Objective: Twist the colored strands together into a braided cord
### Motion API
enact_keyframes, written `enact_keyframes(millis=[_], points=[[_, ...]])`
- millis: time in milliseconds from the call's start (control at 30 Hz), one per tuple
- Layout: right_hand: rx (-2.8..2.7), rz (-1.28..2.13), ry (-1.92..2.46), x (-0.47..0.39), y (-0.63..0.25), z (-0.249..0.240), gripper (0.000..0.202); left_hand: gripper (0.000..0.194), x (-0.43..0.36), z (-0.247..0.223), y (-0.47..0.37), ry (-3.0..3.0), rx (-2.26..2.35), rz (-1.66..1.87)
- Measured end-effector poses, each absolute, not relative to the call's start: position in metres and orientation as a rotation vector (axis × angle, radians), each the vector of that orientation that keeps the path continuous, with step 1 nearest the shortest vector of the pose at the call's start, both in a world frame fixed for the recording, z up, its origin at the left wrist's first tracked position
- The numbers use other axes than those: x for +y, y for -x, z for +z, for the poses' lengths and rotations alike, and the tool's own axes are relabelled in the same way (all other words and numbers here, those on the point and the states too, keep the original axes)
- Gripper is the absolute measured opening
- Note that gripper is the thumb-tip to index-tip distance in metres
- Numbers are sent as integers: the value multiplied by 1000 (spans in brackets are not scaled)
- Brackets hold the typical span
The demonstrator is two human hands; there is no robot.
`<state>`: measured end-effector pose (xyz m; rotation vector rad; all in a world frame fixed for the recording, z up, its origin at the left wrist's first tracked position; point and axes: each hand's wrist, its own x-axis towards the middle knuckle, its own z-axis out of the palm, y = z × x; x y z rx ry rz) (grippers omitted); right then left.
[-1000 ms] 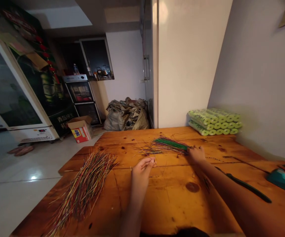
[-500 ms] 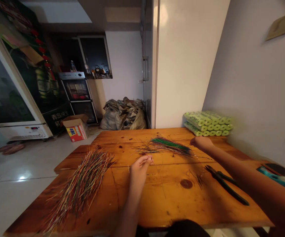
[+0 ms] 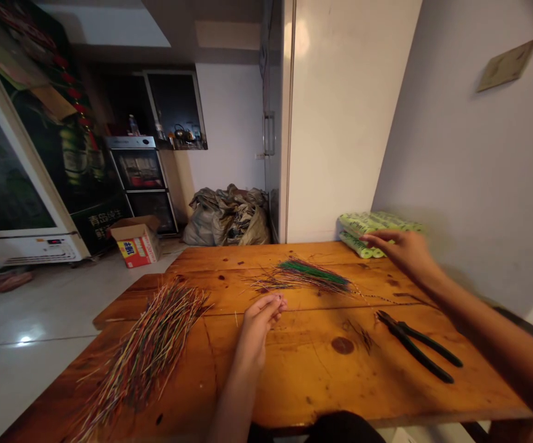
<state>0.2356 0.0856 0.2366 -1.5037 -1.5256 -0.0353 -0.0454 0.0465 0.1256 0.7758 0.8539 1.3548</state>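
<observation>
My left hand [image 3: 261, 317] is above the middle of the wooden table with thumb and fingers pinched together; what they hold is too small to make out. My right hand [image 3: 402, 249] is raised over the far right, its fingertips also pinched, in front of pale green rolls. Between the hands and farther back lies a bundle of thin wires [image 3: 315, 274], green in the middle and coppery around. A larger heap of multicoloured wires [image 3: 156, 344] spreads out left of my left hand. Pliers [image 3: 418, 344] with dark handles lie below my right forearm, beside a few short wire scraps [image 3: 362, 335].
The wooden table [image 3: 303, 381] meets a white cabinet side at the back. Stacked green-wrapped rolls [image 3: 359, 231] stand at its far right corner. On the floor beyond are a cardboard box [image 3: 137, 246], bulging sacks [image 3: 227, 215] and a glass-door fridge [image 3: 17, 178].
My right hand has risen and moved right, from beside the wire bundle to in front of the green rolls. My left hand stays pinched in nearly the same place. The view has shifted slightly.
</observation>
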Motion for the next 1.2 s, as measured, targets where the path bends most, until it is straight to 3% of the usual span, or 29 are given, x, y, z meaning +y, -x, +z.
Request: enact_keyframes(millis=[133, 367, 1200], points=[[-1286, 441, 1308, 45, -176, 195, 32, 19, 46, 125, 44, -702, 813, 1335], [-983, 797, 1281, 15, -118, 127, 33, 17, 47, 124, 43, -676, 788, 1336], [-1015, 771, 1320, 9, -130, 96, 30, 21, 48, 127, 44, -656, 807, 1510]])
